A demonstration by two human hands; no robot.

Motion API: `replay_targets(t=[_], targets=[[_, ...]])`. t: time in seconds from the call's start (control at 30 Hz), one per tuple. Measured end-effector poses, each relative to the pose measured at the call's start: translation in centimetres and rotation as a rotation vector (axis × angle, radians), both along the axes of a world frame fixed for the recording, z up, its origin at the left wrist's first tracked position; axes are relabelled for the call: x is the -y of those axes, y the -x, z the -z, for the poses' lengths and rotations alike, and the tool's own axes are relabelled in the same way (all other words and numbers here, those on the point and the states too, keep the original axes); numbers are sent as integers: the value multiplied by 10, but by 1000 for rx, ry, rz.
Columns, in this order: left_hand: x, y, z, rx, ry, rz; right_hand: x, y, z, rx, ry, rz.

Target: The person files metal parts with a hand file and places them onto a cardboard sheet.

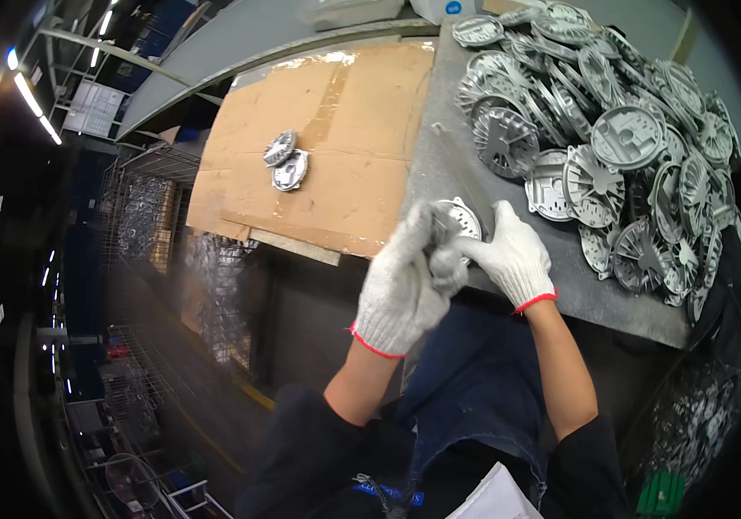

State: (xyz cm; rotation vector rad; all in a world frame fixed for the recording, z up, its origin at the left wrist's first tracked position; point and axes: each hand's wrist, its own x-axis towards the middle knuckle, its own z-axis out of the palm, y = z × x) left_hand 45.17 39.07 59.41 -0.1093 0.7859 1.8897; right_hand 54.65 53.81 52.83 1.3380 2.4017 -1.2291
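Both my hands wear white knit gloves with red cuffs and meet above the near edge of the grey table. My left hand (pixel 409 281) is closed around a round silver metal casting (pixel 465 218), whose perforated face shows past the fingers. Beside it, my right hand (pixel 513 255) is closed, with its thumb toward the casting. A long flat grey bar, like a flat file (pixel 464 171), runs from between that thumb and forefinger out over the table. Its lower end is hidden in the glove.
A big heap of similar castings (pixel 595 112) covers the right side of the grey table (pixel 578 290). Two castings (pixel 289 171) lie on a cardboard sheet (pixel 349 164) to the left. Wire cages (pixel 150 208) stand beyond, and a green container (pixel 662 493) sits low right.
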Motion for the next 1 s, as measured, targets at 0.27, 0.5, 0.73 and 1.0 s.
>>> replay_targets(t=[0.27, 0.5, 0.73, 1.0], targets=[[26, -21, -10, 287, -155, 81, 4, 1, 2, -100, -71, -28], [32, -30, -7, 414, -271, 113, 6, -1, 6, -77, -105, -16], [35, -32, -10, 428, -328, 142, 6, -3, 6, -92, -113, -25], [36, -36, 10, -343, -248, 24, 6, -3, 5, -78, -127, -14]])
